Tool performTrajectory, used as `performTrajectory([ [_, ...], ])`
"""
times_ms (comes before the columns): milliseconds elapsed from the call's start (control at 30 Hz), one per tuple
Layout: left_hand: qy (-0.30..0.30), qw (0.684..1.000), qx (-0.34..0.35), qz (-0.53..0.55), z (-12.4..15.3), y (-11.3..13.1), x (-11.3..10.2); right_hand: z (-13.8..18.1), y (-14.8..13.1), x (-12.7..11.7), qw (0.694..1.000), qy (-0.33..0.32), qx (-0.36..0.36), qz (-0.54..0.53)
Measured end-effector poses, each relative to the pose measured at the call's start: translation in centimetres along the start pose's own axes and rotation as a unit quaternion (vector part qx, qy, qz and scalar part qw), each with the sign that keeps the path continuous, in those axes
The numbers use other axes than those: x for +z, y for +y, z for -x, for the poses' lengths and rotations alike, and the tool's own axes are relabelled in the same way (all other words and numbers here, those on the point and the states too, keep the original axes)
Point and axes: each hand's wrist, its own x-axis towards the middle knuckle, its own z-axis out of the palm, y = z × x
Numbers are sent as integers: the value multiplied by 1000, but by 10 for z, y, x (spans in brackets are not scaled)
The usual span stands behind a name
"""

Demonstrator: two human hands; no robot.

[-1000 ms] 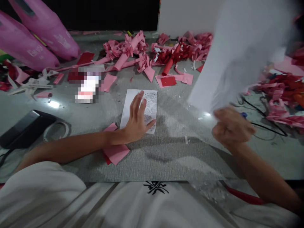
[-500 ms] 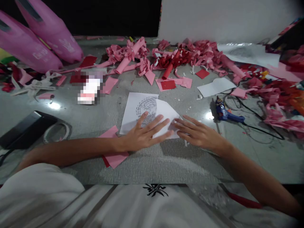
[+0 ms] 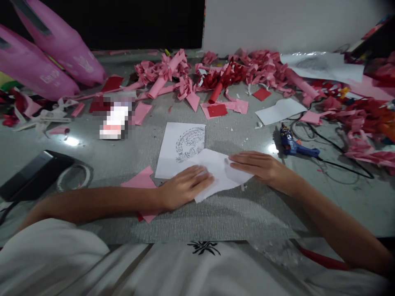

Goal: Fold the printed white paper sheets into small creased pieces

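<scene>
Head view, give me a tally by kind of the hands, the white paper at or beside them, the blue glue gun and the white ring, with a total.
Hands: 2, left hand and right hand
Printed white sheet: 1
Plain white paper at both hands: 1, counted separately, though any join is hidden
Blue hot glue gun: 1
White ring: 1
Total: 6

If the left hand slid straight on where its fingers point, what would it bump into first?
Probably the fingers of the right hand, just across the plain white paper, though depth is hard to judge.
</scene>
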Motion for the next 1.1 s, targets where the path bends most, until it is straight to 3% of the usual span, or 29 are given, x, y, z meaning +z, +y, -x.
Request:
performTrajectory([
  [167, -14, 998, -24, 48, 3, 5, 3, 14, -14, -1, 984, 156, 39, 77],
  [233, -32, 997, -42, 64, 4, 4, 4, 14, -14, -5, 976, 186, 35, 106],
  [300, -48, 995, -51, 70, 5, 1, 6, 10, -10, -12, 979, 162, 21, 119],
  [467, -84, 991, -82, 62, 5, -4, 9, 0, -6, -23, 995, -24, 1, 94],
  [567, -106, 988, -96, 54, 3, -5, 8, 1, -7, -16, 994, -90, -4, 63],
  [733, -77, 983, -153, 66, -5, -5, 1, 4, -5, -4, 997, -50, 64, -14],
  [900, -51, 970, -212, 108, -15, -9, -3, 2, 4, -7, 973, 16, 217, -78],
  [1000, 9, 962, -232, 147, -17, -13, -1, 2, 9, -9, 950, 16, 303, -71],
  [1100, 86, 939, -271, 196, -18, -15, 0, 1, 11, -9, 935, 0, 347, -76],
])
